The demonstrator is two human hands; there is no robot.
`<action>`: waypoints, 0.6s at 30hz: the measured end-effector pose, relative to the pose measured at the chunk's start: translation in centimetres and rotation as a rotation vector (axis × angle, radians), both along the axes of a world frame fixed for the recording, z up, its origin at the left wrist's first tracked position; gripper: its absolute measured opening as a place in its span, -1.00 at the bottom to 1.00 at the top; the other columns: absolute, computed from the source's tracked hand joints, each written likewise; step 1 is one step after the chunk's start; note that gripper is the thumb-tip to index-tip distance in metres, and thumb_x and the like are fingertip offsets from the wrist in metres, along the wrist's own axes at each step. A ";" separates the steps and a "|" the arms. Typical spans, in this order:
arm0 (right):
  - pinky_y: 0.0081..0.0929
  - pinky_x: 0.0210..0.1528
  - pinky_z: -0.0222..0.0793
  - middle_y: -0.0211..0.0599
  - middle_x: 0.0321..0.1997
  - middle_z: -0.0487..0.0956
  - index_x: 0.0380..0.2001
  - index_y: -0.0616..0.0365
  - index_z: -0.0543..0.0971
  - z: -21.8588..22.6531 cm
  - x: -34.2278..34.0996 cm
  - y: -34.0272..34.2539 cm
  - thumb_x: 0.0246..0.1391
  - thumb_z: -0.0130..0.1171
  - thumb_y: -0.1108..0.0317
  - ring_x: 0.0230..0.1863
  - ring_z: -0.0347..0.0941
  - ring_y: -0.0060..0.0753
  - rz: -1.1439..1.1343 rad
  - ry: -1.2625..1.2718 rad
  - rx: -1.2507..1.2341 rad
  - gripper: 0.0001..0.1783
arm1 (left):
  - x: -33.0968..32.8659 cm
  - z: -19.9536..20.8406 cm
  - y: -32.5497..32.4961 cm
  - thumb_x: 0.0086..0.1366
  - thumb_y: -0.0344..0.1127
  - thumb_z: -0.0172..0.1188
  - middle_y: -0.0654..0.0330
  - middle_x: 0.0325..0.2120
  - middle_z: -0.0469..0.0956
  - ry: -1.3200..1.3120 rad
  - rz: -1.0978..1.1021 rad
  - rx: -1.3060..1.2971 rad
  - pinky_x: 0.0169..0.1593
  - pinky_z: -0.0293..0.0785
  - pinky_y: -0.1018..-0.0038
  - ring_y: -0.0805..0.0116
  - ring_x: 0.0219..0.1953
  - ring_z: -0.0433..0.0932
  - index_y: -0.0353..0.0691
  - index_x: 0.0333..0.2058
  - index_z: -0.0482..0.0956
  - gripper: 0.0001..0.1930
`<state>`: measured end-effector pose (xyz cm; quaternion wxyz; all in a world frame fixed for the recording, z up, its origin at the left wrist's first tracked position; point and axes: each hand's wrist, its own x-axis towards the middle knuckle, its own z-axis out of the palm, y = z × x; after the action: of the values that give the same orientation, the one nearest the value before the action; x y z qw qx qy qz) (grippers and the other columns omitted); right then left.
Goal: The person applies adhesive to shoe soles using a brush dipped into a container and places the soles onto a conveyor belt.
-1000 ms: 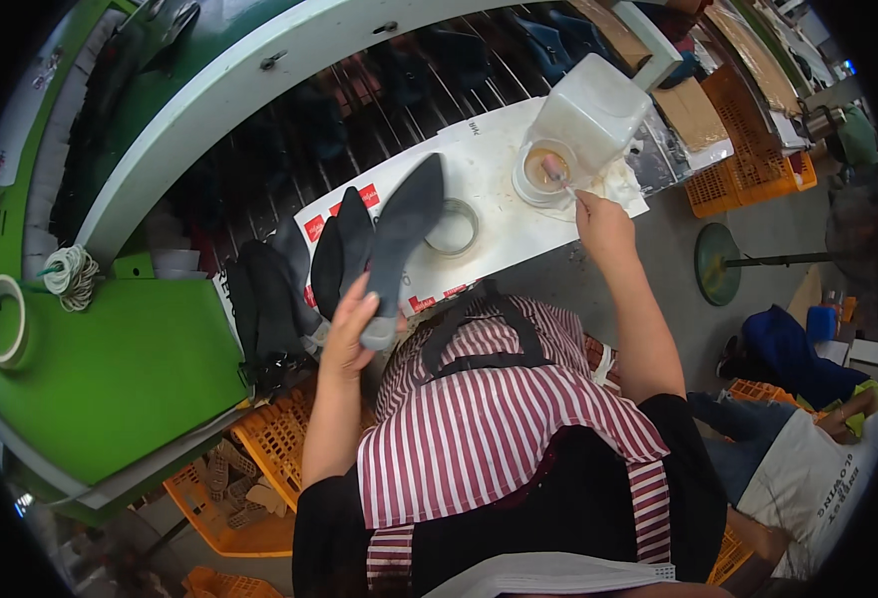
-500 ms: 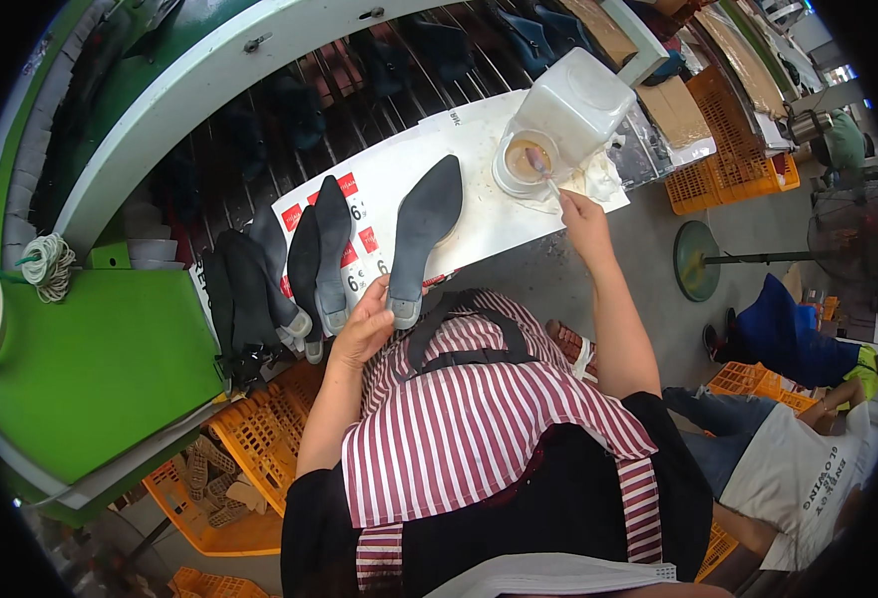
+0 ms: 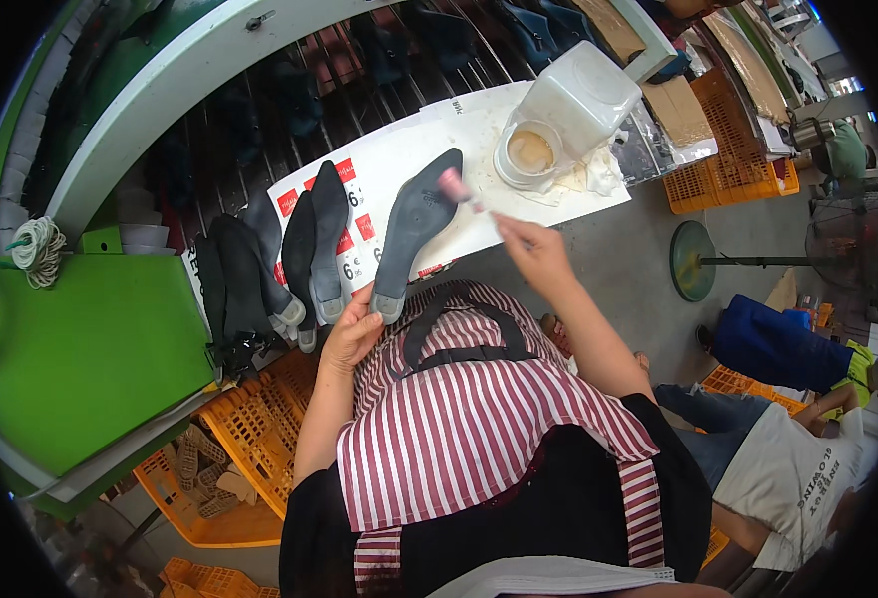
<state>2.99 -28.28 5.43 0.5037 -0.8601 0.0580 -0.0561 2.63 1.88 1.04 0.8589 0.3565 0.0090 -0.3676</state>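
On the white sheet in front of the person, a dark shoe sole lies w/ its toe pointing away; L hand has thumb & fingers clamped on its heel end. R hand, fingers pinched together on the handle, holds a pink-tipped brush at the sole's toe end; blurred, can't tell if touching. Half a sec ago the brush was in the cup; now it's out, so work seems to have shifted to the sole. Cup sits beside a cloudy plastic jug; more soles lie to the L, nr a green table.
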 end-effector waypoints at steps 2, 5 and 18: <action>-0.52 -0.33 0.38 -0.09 -0.35 0.57 -0.14 -0.01 0.57 0.0 -0.1 1.2 0.05 0.08 0.35 -0.39 0.52 -0.34 0.134 0.040 -0.186 -0.73 | 0.0 0.1 0.1 0.07 -0.36 0.23 0.17 0.07 0.32 -0.010 0.003 -0.001 0.23 -0.01 0.42 0.35 0.15 0.24 -0.34 0.17 0.13 -0.30; -0.49 -0.37 0.37 -0.11 -0.37 0.56 -0.14 0.00 0.57 -0.4 0.9 1.1 0.03 0.10 0.34 -0.42 0.50 -0.29 0.171 0.079 -0.338 -0.72 | 0.0 0.5 0.0 0.09 -0.35 0.21 0.14 0.08 0.31 -0.022 0.005 -0.008 0.23 0.01 0.41 0.33 0.15 0.24 -0.35 0.18 0.12 -0.30; -0.44 -0.33 0.39 -0.04 -0.37 0.56 -0.16 0.05 0.57 -2.4 4.7 -2.8 0.07 0.06 0.31 -0.38 0.52 -0.19 -0.023 -0.050 -0.385 -0.74 | 0.0 0.4 0.5 0.14 -0.32 0.17 0.12 0.08 0.31 -0.018 0.076 -0.006 0.22 0.05 0.36 0.30 0.14 0.26 -0.33 0.18 0.11 -0.34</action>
<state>7.71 -31.04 2.99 0.3304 -0.9382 0.0438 -0.0932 2.63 2.41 1.43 0.8733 0.3566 0.0139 -0.3315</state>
